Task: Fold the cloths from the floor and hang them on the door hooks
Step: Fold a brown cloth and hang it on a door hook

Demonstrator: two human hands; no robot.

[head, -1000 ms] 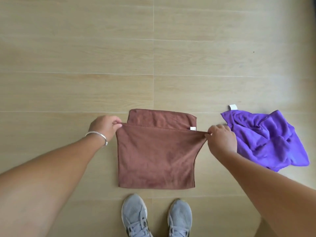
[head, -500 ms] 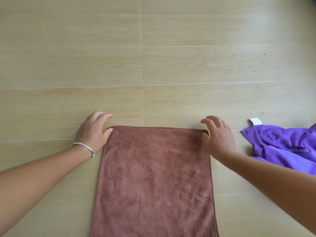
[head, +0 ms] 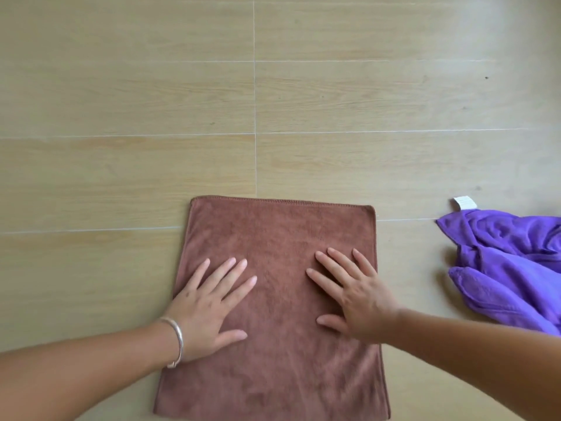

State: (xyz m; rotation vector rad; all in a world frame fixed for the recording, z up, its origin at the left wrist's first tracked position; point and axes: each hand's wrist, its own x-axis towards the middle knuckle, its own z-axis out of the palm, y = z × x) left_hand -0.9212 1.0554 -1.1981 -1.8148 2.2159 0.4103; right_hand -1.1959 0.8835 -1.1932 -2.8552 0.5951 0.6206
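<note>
A brown cloth (head: 279, 238) lies folded flat on the floor in the lower middle of the view. My left hand (head: 209, 302), with a silver bangle on its wrist, rests palm down on the cloth's left half, fingers spread. My right hand (head: 349, 296) presses flat on its right half, fingers also apart. Neither hand grips the fabric. A crumpled purple cloth (head: 510, 268) with a white tag lies on the floor to the right, apart from the brown one. No door or hooks are in view.
Light wood-look floor tiles (head: 182, 101) with pale grout lines fill the view beyond and to the left of the cloths.
Both hands let go of the far corners of the brown cloth after laying its edge down, then slid back onto its middle, palms flat. The camera has come closer.
</note>
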